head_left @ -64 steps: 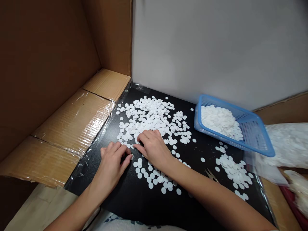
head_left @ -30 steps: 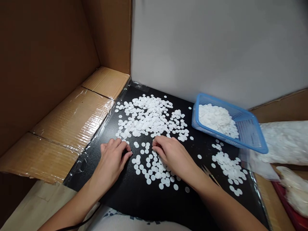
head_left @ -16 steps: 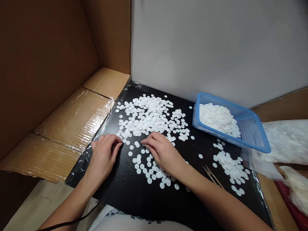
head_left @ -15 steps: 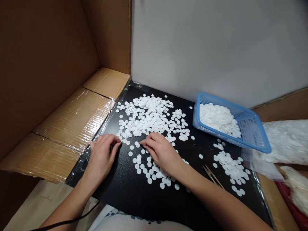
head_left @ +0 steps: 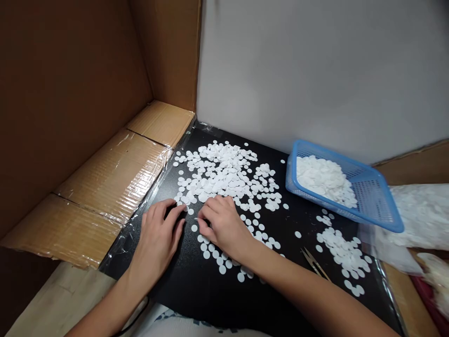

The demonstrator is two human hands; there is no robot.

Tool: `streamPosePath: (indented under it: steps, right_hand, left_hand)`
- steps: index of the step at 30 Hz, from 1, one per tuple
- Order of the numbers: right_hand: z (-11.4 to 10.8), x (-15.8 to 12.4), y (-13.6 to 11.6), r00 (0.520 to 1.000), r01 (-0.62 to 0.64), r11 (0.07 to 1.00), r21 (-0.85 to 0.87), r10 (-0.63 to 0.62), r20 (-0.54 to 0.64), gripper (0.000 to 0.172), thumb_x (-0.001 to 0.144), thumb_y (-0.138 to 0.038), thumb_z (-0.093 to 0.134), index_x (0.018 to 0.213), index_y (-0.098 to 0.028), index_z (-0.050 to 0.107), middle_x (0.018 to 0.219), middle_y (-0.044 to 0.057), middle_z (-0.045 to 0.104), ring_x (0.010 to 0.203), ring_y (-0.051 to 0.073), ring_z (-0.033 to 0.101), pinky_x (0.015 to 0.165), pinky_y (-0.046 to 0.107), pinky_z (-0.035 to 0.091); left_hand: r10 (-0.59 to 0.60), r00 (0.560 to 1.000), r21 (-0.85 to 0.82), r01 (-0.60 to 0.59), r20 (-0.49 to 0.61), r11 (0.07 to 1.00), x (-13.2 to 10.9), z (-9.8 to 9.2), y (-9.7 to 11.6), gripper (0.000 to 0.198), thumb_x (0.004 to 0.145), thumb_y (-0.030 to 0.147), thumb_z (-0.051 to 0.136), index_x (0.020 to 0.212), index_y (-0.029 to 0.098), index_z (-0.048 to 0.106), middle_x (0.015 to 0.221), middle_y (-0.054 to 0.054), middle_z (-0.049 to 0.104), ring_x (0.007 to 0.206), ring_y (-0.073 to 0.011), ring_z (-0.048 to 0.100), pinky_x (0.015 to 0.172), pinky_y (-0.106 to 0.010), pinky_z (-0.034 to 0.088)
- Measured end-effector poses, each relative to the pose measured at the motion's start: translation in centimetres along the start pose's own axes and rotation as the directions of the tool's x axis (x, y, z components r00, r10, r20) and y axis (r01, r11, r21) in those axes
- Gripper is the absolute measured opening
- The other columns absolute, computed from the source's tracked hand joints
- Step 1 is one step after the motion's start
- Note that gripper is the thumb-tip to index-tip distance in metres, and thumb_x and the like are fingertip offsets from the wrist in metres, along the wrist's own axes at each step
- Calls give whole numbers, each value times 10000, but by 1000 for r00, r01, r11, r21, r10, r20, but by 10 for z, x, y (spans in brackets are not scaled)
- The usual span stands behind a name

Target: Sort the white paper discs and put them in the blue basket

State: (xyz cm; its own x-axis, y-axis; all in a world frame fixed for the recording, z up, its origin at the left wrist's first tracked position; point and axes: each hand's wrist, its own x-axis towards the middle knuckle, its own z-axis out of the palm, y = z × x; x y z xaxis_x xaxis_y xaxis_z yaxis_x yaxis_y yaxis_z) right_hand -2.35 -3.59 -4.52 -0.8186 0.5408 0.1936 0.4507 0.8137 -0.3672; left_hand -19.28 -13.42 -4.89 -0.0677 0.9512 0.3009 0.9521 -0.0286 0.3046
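Note:
Many small white round discs [head_left: 228,180] lie in a loose heap on the black tabletop [head_left: 185,281]. At the heap's near left edge is my left hand [head_left: 157,236], its index fingertip on or just above a disc and the thumb held apart from it. My right hand [head_left: 224,227] is closed in a pinch, and the pale edge of a white disc [head_left: 196,219] shows at its fingertips. More discs [head_left: 222,269] are scattered beneath and beside the right hand, partly hidden by it.
A blue plastic basket [head_left: 380,196] with white discs stands at the back right. A smaller group of discs [head_left: 340,250] and metal tweezers [head_left: 314,263] lie near my right forearm. Cardboard [head_left: 115,168] borders the left side; a clear bag of white pieces [head_left: 424,210] is at far right.
My left thumb and index finger have spread apart. My right hand has moved slightly left and nearer me, now with a disc at its fingertips. The whole view has shifted a little.

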Motion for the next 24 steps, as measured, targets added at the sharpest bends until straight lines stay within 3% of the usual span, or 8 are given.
streamPosePath:
  steps: [3,6,10,13,16,20,24]
  right_hand:
    - [-14,-3,1,973,-189,974,126,168,157,174,862,-97,646,732,-183,570,741,-8,568,742,162,526,760,327,381]
    - [-28,-3,3,948,-235,965,119,200,246,160,896,-105,621,765,-184,575,770,2,589,753,172,543,757,333,392]
    - [-26,11,-2,975,-156,981,117,133,178,85,954,-119,585,903,-175,624,883,30,636,827,181,569,793,341,394]
    - [-9,25,-9,990,-61,998,34,56,132,37,954,-200,629,943,-172,650,920,55,653,874,210,565,796,356,378]
    - [8,31,-13,996,25,996,-82,-18,87,96,973,-245,607,957,-161,650,932,76,646,885,230,549,776,366,359]
    - [18,32,-15,996,67,986,-152,-56,74,151,990,-121,518,904,-154,639,893,73,625,851,224,527,758,364,338]
    - [19,35,-19,994,97,972,-212,-85,65,176,961,-70,499,876,-156,628,863,89,619,856,244,521,766,381,348]
  left_hand:
    - [6,1000,32,-5,-6,999,-9,0,-3,317,989,202,480,1298,193,548,1312,-157,563,1222,-323,517,992,-469,412]
    - [-44,999,38,44,2,998,-13,0,-10,336,997,227,472,1328,195,519,1352,-169,554,1267,-341,503,1017,-499,400]
    - [-91,996,15,91,8,996,-8,0,-16,304,996,241,475,1288,175,529,1332,-170,558,1241,-333,520,1008,-486,411]
    - [-89,996,-10,89,5,996,-3,1,-16,277,994,220,463,1257,193,545,1325,-156,560,1247,-323,511,1020,-485,400]
    - [-88,996,-13,88,-8,996,-1,1,-14,269,990,192,453,1240,198,552,1285,-148,573,1203,-315,520,987,-475,409]
    - [-110,994,1,110,29,994,2,0,-15,199,983,236,502,1151,214,606,1117,-108,593,1028,-286,535,874,-428,445]
    - [-5,995,-84,14,103,996,13,-2,-22,154,993,250,494,984,216,645,993,-70,585,899,-241,523,811,-378,452]
